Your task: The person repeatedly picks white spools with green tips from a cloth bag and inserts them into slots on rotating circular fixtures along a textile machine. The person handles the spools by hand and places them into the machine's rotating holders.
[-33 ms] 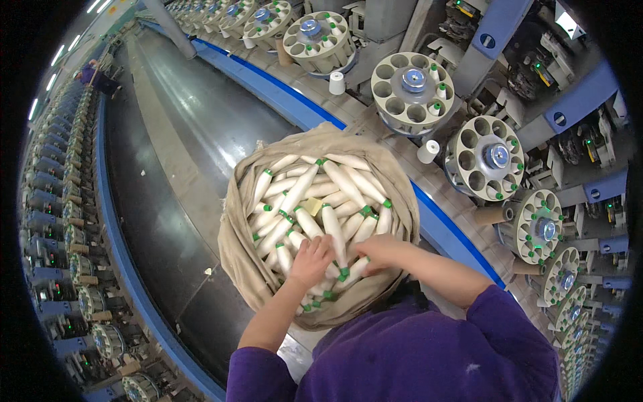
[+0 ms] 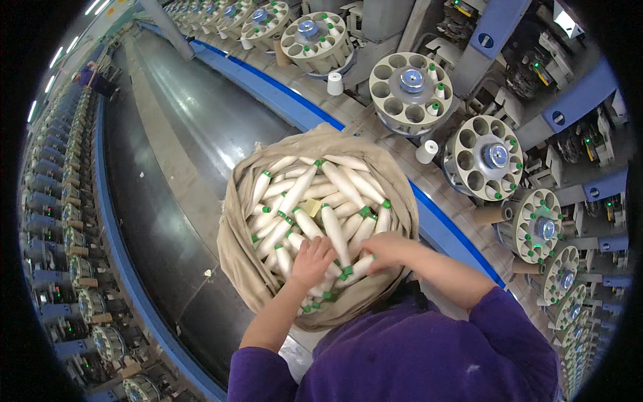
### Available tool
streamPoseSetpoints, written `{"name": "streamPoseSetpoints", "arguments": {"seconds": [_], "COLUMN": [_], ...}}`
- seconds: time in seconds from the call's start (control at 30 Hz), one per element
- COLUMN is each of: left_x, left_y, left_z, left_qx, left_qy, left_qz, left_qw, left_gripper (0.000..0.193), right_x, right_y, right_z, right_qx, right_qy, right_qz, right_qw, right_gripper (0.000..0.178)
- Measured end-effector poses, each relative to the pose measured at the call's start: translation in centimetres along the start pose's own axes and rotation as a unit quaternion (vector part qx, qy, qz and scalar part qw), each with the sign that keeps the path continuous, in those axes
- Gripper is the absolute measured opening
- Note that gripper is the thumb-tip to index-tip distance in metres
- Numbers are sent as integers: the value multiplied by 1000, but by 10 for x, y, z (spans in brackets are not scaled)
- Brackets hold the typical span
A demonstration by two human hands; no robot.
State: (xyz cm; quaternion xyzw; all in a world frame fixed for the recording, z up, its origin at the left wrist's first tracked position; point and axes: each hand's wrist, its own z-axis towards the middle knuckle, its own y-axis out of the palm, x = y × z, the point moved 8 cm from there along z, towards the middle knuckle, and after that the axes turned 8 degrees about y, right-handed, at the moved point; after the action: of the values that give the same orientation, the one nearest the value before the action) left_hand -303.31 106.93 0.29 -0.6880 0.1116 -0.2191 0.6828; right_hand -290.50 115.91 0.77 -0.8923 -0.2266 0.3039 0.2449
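Observation:
A cloth-lined sack (image 2: 244, 268) in front of me is filled with white yarn bobbins (image 2: 298, 187) with green ends, lying in many directions. My left hand (image 2: 313, 261) is closed, its fingers bent over a bobbin near the middle of the pile; the palm hides most of it. At the pile's right side, my right hand (image 2: 387, 252) closes around the green end of a white bobbin (image 2: 360, 269). Between the hands lies a long bobbin (image 2: 335, 234), its green end toward me. A small yellowish paper piece (image 2: 312, 207) sits among the bobbins.
Along the right runs a winding machine with round bobbin magazines (image 2: 410, 94), behind a blue rail (image 2: 429, 211). White cones (image 2: 426, 151) stand near it. Another machine row (image 2: 74, 248) lines the left. A dark aisle floor (image 2: 181, 174) stretches ahead; a person (image 2: 97, 77) is far off.
The bobbin at my right hand and the long bobbin's near end have shifted slightly right and away from me. My left hand stays nearly in place.

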Motion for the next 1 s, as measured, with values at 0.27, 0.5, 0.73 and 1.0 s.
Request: {"name": "streamPoseSetpoints", "arguments": {"seconds": [0.27,0.5,0.73,1.0], "left_x": [12,49,-4,37], "left_y": [6,22,-42,-53], "left_z": [41,102,130,144], "left_qx": [-35,-281,-124,96], "left_qy": [59,130,-71,-177], "left_qz": [32,5,-346,-883], "left_qw": [997,951,927,423], "left_gripper": [33,27,44,50], "right_x": [147,157,142,131], "right_y": [-21,9,14,14], "right_z": [-121,-155,-162,-147], "right_qx": [34,161,138,196], "right_qy": [194,110,-25,-119], "right_qz": [404,738,844,773], "right_qw": [893,646,518,592], "right_gripper": [51,46,43,39]}}
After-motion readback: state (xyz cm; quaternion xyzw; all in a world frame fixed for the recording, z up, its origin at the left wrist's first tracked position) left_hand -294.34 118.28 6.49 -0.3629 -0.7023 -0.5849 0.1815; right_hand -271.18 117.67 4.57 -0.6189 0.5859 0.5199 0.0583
